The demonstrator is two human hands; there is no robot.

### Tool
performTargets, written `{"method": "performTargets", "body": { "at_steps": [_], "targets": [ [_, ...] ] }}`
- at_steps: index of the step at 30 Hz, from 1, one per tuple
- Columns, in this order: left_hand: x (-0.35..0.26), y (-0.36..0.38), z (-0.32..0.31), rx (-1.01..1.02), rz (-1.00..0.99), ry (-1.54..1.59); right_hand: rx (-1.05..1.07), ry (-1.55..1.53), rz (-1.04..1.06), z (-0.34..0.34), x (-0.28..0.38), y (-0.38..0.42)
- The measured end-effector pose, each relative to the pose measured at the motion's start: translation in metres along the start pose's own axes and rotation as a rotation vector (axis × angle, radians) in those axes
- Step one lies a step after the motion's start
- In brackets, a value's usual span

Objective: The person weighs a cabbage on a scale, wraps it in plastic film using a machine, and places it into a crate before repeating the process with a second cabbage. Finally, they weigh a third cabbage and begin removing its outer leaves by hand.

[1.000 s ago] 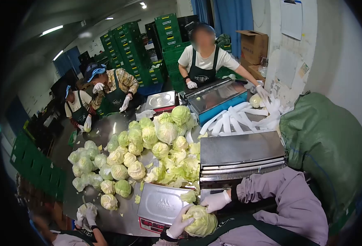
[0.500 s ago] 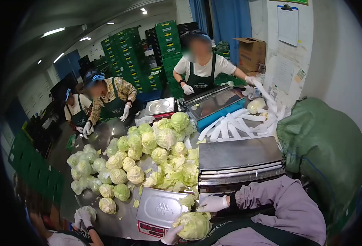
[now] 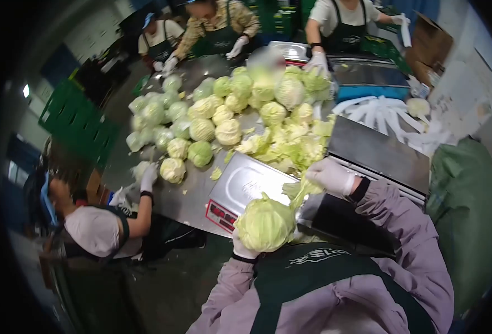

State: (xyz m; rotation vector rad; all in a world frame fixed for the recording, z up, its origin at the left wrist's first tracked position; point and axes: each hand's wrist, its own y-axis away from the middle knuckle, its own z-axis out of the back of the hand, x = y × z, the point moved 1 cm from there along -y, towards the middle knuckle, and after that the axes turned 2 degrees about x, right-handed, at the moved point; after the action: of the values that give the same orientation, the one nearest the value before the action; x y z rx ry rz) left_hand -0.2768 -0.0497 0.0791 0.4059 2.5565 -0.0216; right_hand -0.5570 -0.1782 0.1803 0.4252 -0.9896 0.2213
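A head of cabbage rests in my left hand, which grips it from below near the front of my apron. My right hand, gloved in white, is closed on a loose, pale green cabbage leaf that hangs toward the top of the head. Just beyond the held cabbage lies a scale with a metal plate and a red display front. Peeled cabbage leaves are heaped behind my right hand.
A metal wrapping machine stands at my right, beside a big green sack. Many cabbages cover the metal table. Opposite, a co-worker's hand touches the pile; another person works at the left.
My view has tilted down and shifted left. My right hand has moved from beside the machine to the cabbage and now grips a leaf. The co-worker opposite has reached to the cabbage pile.
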Motion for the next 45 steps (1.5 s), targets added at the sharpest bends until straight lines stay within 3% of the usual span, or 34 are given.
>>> {"method": "performTargets", "body": {
  "at_steps": [2,4,6,7,8,10,12,14,16,19,22,23,24,26,28,29,31,32,33,34,36,38,40,42,44,45],
  "targets": [
    [-0.008,-0.009,-0.001,-0.036,-0.02,0.087,-0.095,0.111,0.233,0.003,0.002,-0.022],
    [-0.013,-0.013,-0.003,0.086,0.058,0.386,-0.33,0.176,0.239,0.014,0.001,-0.045],
    [-0.017,-0.018,-0.011,0.145,0.078,0.474,-0.345,0.083,0.051,0.034,0.009,-0.062],
    [-0.022,-0.016,-0.028,0.025,0.089,0.289,-0.47,-0.068,0.257,0.028,-0.01,-0.077],
    [-0.026,-0.011,-0.04,-0.102,0.105,0.108,-0.458,-0.071,0.261,0.022,0.004,-0.073],
    [-0.027,-0.005,-0.039,-0.134,0.12,0.042,-0.659,0.338,0.663,0.013,0.04,-0.049],
    [-0.022,-0.002,-0.023,0.1,0.103,0.275,-0.223,0.194,0.619,-0.007,0.076,-0.003],
    [-0.022,0.002,-0.013,0.02,0.152,0.262,0.047,0.202,0.712,-0.029,0.1,0.035],
    [-0.025,-0.003,-0.022,0.145,0.087,0.149,0.219,0.177,0.744,-0.048,0.11,0.064],
    [-0.026,-0.005,-0.01,0.116,0.113,0.11,0.069,0.4,0.628,-0.065,0.105,0.088],
    [-0.023,-0.007,-0.009,0.108,0.096,0.087,0.008,0.376,0.57,-0.068,0.094,0.093],
    [-0.019,-0.006,-0.001,0.083,0.101,0.137,0.139,0.329,0.525,-0.064,0.086,0.093],
    [-0.017,-0.005,0.005,0.057,0.108,0.185,0.136,0.33,0.524,-0.056,0.083,0.093],
    [-0.007,-0.005,0.026,0.052,0.081,0.189,0.437,0.168,0.629,-0.038,0.083,0.093],
    [0.018,-0.008,0.081,-0.122,0.101,0.199,0.498,-0.025,0.596,-0.007,0.092,0.094],
    [-0.01,0.004,0.007,-0.027,0.205,0.432,0.438,-0.027,0.568,0.01,0.093,0.089],
    [-0.021,0.017,-0.038,-0.073,0.2,0.404,0.155,-0.363,0.252,0.021,0.083,0.077],
    [-0.021,0.019,-0.045,-0.111,0.195,0.372,-0.077,-0.505,0.353,0.011,0.078,0.061],
    [-0.015,0.015,-0.03,0.103,0.198,0.291,-0.323,-0.116,0.448,0.007,0.083,0.057],
    [-0.016,0.014,-0.032,0.1,0.199,0.288,-0.561,0.281,0.525,0.003,0.088,0.055],
    [-0.012,0.015,-0.041,0.228,0.312,0.386,-0.304,0.316,0.645,-0.007,0.093,0.061],
    [-0.005,0.017,-0.049,0.091,0.362,0.479,0.24,0.126,0.601,-0.022,0.094,0.068],
    [-0.007,0.021,-0.073,-0.207,0.378,-0.201,0.409,0.066,0.537,-0.038,0.102,0.085],
    [-0.009,0.019,-0.067,-0.19,0.437,-0.076,0.377,0.082,0.511,-0.05,0.086,0.092],
    [-0.006,0.008,-0.06,0.293,0.255,0.5,0.353,0.1,0.491,-0.056,0.074,0.095],
    [0.001,0.021,-0.056,0.025,0.191,0.366,0.35,0.091,0.481,-0.056,0.069,0.097]
  ]
}}
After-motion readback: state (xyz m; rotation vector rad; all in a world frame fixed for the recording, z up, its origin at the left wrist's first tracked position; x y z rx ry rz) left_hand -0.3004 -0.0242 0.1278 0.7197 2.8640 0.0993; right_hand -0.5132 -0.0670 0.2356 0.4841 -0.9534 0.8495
